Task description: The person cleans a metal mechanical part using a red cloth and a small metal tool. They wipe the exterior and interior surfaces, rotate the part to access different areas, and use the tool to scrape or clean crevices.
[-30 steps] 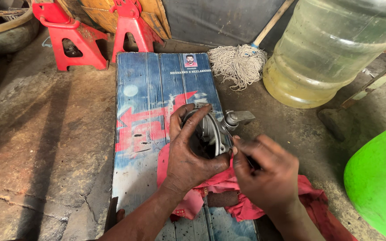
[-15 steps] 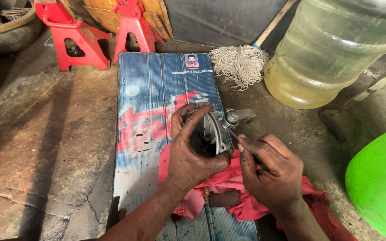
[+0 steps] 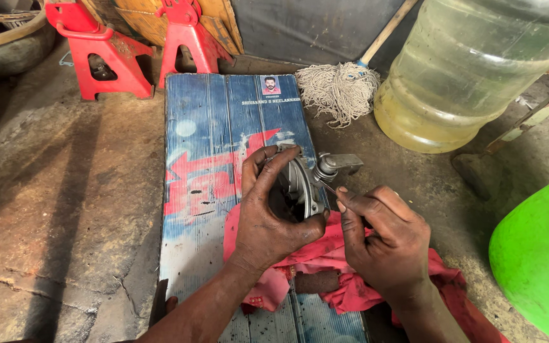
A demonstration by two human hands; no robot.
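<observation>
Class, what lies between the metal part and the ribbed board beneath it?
In the head view, a red rag lies between the metal part and the board.

Grey metal housing (image 3: 303,184), round and ribbed, grimy with dark grease, held on edge above a blue and red corrugated panel (image 3: 211,159). A short tubular fitting (image 3: 338,164) projects from its upper right side. A thin metal rod (image 3: 329,188), slightly tilted, meets the housing's right rim. A crumpled pink-red rag (image 3: 325,260) lies just below the housing.

Both hands (image 3: 268,216) (image 3: 386,244) clenched, side by side
</observation>
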